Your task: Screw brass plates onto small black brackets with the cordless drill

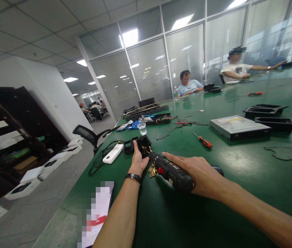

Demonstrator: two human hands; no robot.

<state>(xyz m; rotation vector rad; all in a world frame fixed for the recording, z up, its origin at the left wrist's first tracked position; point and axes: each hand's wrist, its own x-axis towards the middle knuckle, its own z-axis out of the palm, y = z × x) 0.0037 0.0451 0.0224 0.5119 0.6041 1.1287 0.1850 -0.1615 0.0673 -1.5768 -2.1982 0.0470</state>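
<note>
My left hand (137, 160) grips a small black plastic box (145, 140) by its near side, the thumb over one wall. Small brass-coloured pieces lie inside it. In my right hand (199, 170) is a cordless drill (174, 173) with a red switch, its nose aimed left at the box. Whether the bit touches anything inside is too small to tell. Brass-coloured metal parts (152, 170), perhaps hinges, sit on the green table below the drill's nose. Just left of the held box stands another black plastic box (128, 147).
A white power bank (113, 153) with a black cable and a clear plastic cup (142, 128) stand nearby. Rightward lie an orange screwdriver (203, 140), a metal disc drive (240, 127) and black trays (277, 124). A phone (98, 217) lies front left. Two people sit across the table.
</note>
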